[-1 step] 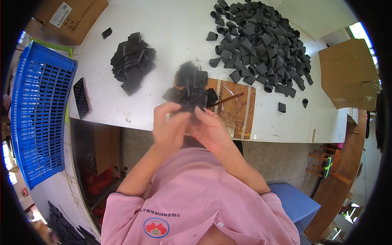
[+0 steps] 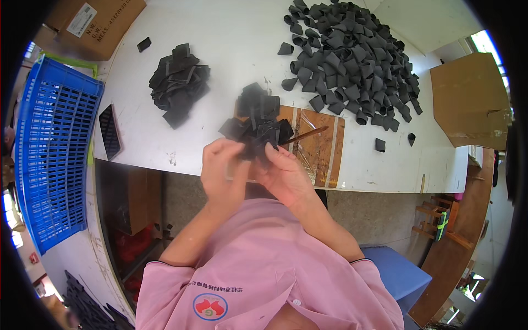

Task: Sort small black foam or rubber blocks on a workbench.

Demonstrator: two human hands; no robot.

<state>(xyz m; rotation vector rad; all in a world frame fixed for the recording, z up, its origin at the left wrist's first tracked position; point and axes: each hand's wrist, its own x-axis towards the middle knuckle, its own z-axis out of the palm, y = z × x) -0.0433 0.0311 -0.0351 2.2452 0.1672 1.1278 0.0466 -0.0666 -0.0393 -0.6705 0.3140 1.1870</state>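
At the table's front edge, my right hand [image 2: 286, 173] pinches a black fabric piece [image 2: 257, 153] between thumb and fingers. My left hand [image 2: 223, 168] is beside it with bent fingers, partly smeared by motion; whether it grips the piece is unclear. Just beyond both hands, a small heap of black fabric pieces [image 2: 256, 113] lies on a brown board [image 2: 322, 146]. A thin brown pointed stick [image 2: 311, 133] rests on the board to the right of that heap.
Flattened black pieces [image 2: 179, 82] are piled at left, near a phone [image 2: 109, 132]. Many black loops [image 2: 352, 60] cover the far right of the white table [image 2: 236, 33]. A blue plastic crate [image 2: 58, 148] stands left; cardboard boxes [image 2: 91, 27] flank the table. A blue stool [image 2: 396, 275] is below right.
My left hand has shifted slightly left, away from my right hand. The right hand stays nearly in place with the black piece.
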